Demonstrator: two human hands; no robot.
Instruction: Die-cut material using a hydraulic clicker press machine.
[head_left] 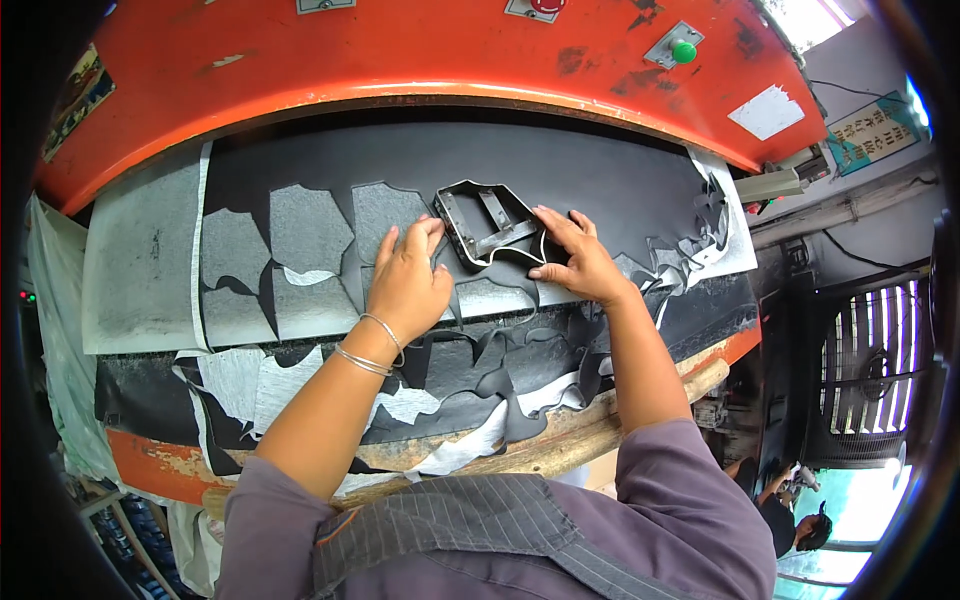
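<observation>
A metal cutting die (490, 222), an open angular frame with crossbars inside, lies on a black sheet of material (600, 170). My right hand (580, 258) grips its right wall, thumb at the near corner and fingers along the edge. Against or just beside the left wall are the fingertips of my left hand (410, 275), which lies palm down with fingers stretched and thumb apart. Left of the die, several cut-out gaps (308, 225) in the black sheet expose grey beneath. Two thin bracelets circle my left wrist.
An orange press (420, 50) with a green button (684, 52) arches over the far side. Black and white offcuts (480, 370) lie along the near edge, above a wooden pole (600, 430). Curled scraps (690, 250) sit at right. Another person (795, 520) is at lower right.
</observation>
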